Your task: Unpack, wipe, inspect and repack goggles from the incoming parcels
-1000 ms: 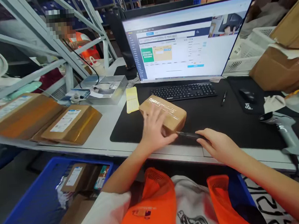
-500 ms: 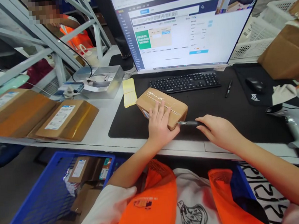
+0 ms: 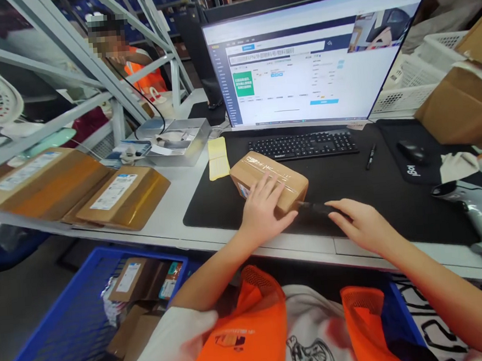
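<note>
A taped cardboard box sits at an angle on the black desk mat, a label on its left end. My left hand holds it, the fingers spread over the top and the thumb along the near edge. My right hand is closed around the black handle of a utility knife. The knife points left, its tip at the box's near right corner. The blade is blurred, so how deep it sits cannot be told.
Behind the box are a keyboard and a monitor. A yellow note pad, a pen, a mouse and a scanner lie around. Labelled cartons stand left, above a blue crate. Another person is beyond the frame.
The view has tilted up a little, so everything sits lower and further right. The knife has turned slightly and its blade is more blurred. My left hand stays on the box.
</note>
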The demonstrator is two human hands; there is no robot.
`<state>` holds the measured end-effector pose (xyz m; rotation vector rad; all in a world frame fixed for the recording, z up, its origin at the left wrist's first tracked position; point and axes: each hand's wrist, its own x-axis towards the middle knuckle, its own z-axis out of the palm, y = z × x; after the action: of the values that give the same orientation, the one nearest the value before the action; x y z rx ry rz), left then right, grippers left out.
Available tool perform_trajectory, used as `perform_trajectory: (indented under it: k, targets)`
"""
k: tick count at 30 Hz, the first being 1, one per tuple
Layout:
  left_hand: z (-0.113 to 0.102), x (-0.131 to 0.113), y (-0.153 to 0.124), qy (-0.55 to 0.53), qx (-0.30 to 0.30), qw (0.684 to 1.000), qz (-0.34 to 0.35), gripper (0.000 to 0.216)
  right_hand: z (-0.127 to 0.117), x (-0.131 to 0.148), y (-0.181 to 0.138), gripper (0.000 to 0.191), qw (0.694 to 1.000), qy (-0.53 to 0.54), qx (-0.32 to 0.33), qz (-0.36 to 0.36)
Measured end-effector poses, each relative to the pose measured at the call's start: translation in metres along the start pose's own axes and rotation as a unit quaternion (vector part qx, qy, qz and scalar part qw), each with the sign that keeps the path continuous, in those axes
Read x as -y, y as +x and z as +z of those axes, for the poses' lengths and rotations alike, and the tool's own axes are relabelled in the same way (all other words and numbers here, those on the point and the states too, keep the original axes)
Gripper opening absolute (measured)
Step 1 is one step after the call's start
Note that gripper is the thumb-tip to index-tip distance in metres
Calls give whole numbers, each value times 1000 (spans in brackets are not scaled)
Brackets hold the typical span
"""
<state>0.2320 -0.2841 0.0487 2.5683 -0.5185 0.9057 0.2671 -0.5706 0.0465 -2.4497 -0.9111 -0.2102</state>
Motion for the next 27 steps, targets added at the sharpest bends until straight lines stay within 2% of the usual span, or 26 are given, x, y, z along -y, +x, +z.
perform_trajectory:
  k: [2, 5, 10, 13, 15, 17, 19, 21, 23, 25, 27]
  targets:
    - [13, -6, 0, 14, -48, 999, 1, 47, 1, 13, 0, 36, 999, -5, 26, -30]
    - [28, -9, -1, 24, -101, 995, 2, 37, -1, 9, 9, 35, 999, -17, 24, -42]
    - [29, -5, -2, 42, -110, 993, 12, 36, -9, -8, 25, 36, 998, -24, 27, -48]
    - [29, -5, 0, 53, -116, 991, 23, 36, -16, -30, 36, 37, 998, -41, 20, -40]
    - [29, -8, 0, 50, -118, 991, 30, 36, -23, -57, 44, 39, 998, -69, -12, 9]
    - [27, -10, -2, 46, -117, 992, 32, 36, -28, -86, 50, 41, 986, -103, -69, 112]
    - [20, -5, -5, 24, -94, 994, 47, 38, -28, -102, 48, 41, 970, -96, -105, 197]
    - [9, 12, -7, -26, -55, 996, 71, 44, -21, -93, 39, 40, 971, -18, -113, 211]
    - [-1, 42, -7, -76, -47, 995, 43, 52, -7, -59, 25, 37, 974, 109, -102, 172]
    - [-7, 77, -4, -112, -80, 987, -80, 63, 11, -13, 13, 38, 959, 249, -67, 120]
    - [-8, 105, -1, -217, -38, 956, -195, 78, 25, 26, 8, 38, 917, 382, -19, 114]
